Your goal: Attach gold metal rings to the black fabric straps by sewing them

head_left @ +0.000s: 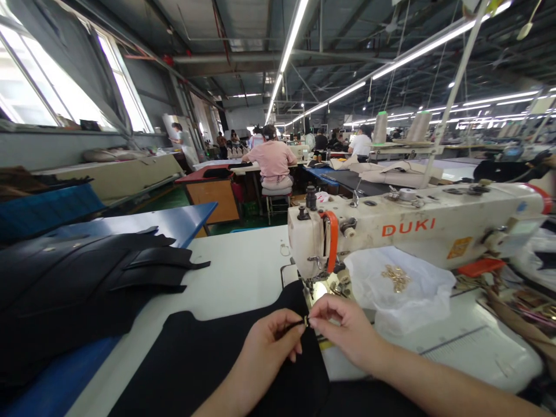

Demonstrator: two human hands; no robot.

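My left hand point(273, 339) is closed in a pinch on a thin black strap point(296, 324). At the strap's end sits a small gold metal ring point(306, 321), its exact shape too small to make out. My right hand point(343, 327) pinches at the ring from the other side, thumb and forefinger together. Both hands are over a large black fabric panel point(208, 347), just in front of the needle area of a white sewing machine point(369, 226). More gold metal rings point(395, 278) lie in a white plastic bag point(365, 289) beneath the machine arm.
Stacked black pieces point(87, 272) lie at left on a blue surface point(195, 217). A pale worktable point(243, 260) extends behind the panel. Further back, a person in a pink shirt point(271, 159) sits on a stool. Thread cones point(380, 128) stand at right.
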